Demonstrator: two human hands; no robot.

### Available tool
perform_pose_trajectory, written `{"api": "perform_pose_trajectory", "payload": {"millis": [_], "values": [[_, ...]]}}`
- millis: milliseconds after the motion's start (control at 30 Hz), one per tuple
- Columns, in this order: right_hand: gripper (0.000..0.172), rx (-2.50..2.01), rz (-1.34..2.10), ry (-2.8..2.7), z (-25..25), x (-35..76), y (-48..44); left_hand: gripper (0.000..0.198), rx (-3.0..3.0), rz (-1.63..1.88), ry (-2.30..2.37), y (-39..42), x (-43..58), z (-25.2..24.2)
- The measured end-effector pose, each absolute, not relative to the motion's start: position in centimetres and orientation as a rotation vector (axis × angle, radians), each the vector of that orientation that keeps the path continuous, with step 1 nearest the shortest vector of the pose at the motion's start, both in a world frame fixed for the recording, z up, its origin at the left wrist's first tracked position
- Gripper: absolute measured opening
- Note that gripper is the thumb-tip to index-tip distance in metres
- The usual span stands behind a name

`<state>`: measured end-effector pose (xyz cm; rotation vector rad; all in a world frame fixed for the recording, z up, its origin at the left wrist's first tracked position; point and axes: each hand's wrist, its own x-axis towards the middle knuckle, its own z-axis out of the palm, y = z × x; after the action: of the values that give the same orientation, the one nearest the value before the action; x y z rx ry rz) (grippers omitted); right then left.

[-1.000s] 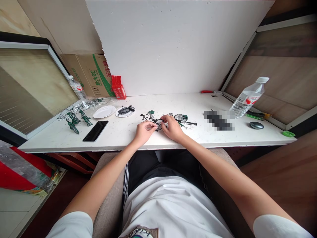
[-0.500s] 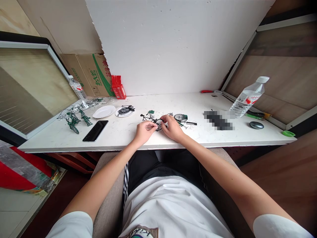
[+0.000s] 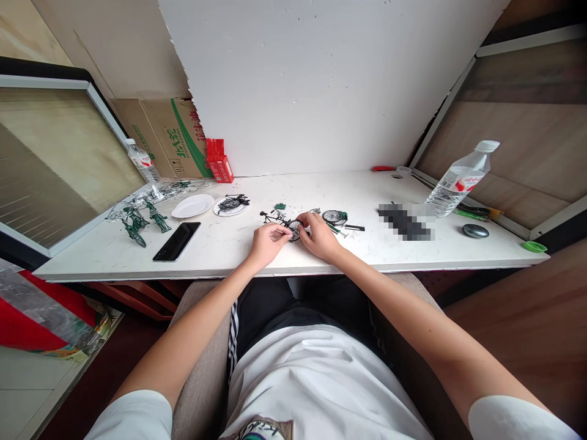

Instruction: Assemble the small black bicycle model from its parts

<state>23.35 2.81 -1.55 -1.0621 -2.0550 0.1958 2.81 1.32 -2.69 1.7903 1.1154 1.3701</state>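
A small black model bicycle is between my hands, near the table's front edge. Closed in a pinch, my left hand grips it at the near side of its spoked wheel. My right hand has its thumb and fingers bent round the wheel's right side, gripping it too. The bicycle's frame and saddle stick out to the upper left, and my fingers hide part of the wheel. Just right of my right hand lie a loose wheel and a short black part. Beyond the bicycle sits a small green piece.
On the left are a phone, a white paper plate, a plate with black parts and green model bicycles. To the right stand a water bottle, a dark oval object and a green cap.
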Motion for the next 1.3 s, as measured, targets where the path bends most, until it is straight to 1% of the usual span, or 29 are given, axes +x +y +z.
{"api": "perform_pose_trajectory", "payload": {"millis": [733, 1300], "values": [[0.019, -1.044, 0.209, -2.073, -1.91, 23.44, 3.12, 0.009, 1.816, 1.356, 1.124, 1.35, 2.83, -2.75], [0.022, -1.053, 0.236, -2.081, -1.99, 23.46, 3.15, 0.007, 1.842, 1.358, 1.106, 1.29, 2.86, -2.75]]}}
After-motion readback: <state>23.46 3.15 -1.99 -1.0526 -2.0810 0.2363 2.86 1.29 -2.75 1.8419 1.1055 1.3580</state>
